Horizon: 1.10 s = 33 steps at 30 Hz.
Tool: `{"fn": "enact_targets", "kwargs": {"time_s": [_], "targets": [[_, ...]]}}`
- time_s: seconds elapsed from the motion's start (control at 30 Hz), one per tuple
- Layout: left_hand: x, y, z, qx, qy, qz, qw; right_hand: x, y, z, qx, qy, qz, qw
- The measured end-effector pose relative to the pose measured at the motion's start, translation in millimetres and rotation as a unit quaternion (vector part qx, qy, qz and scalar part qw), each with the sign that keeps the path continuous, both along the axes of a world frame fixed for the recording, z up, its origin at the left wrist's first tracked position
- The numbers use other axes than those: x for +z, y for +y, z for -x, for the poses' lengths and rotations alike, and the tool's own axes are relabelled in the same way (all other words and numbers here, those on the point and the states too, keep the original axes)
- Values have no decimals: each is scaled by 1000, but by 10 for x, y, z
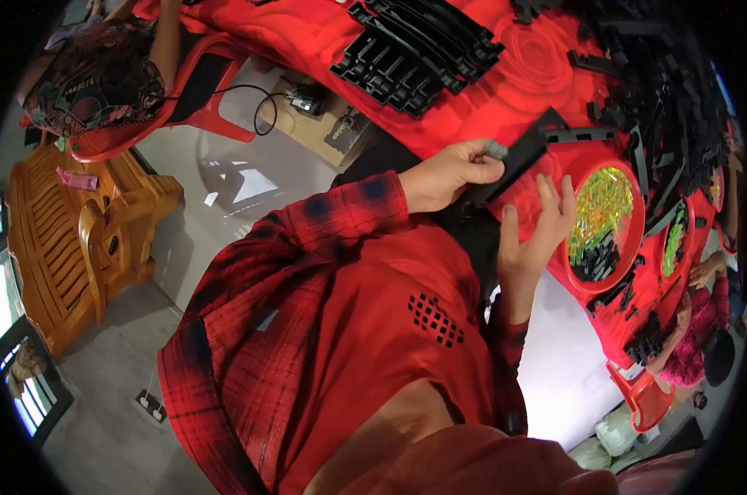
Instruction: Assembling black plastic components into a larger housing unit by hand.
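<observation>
The left hand (446, 177) grips a black part (523, 157), its far end perhaps resting on the red bench (460, 124). The right hand (534, 235) spreads open beside it, near a bowl (638, 229) of shiny yellow strips (606, 198).

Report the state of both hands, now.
Left hand: closed, holding a long black part.
Right hand: open near that part, holding nothing visible.

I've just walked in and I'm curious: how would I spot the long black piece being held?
Find the red rose-patterned tablecloth, then the person's bare left hand at its near edge. Gripped there is the long, flat, black piece; unlike the ridged black parts lying beyond, it is held.
</observation>
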State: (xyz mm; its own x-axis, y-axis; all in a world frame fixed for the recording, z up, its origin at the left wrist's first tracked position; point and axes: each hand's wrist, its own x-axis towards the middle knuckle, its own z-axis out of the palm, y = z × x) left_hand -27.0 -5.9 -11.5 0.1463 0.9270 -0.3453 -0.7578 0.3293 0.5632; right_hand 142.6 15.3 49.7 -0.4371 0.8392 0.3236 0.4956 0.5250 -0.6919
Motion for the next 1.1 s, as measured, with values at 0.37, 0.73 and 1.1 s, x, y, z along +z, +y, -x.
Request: {"fn": "enact_targets", "kwargs": {"time_s": [0.37,0.73,1.1], "targets": [[200,-115,271,118,-164,-109,973,74,-21,439,63,-70,40,995],[215,-140,317,72,-187,-81,976,148,33,524,25,47,-62,997],[239,-144,220,38,-36,-61,997,278,135,459,45,-172,-118,977]]}}
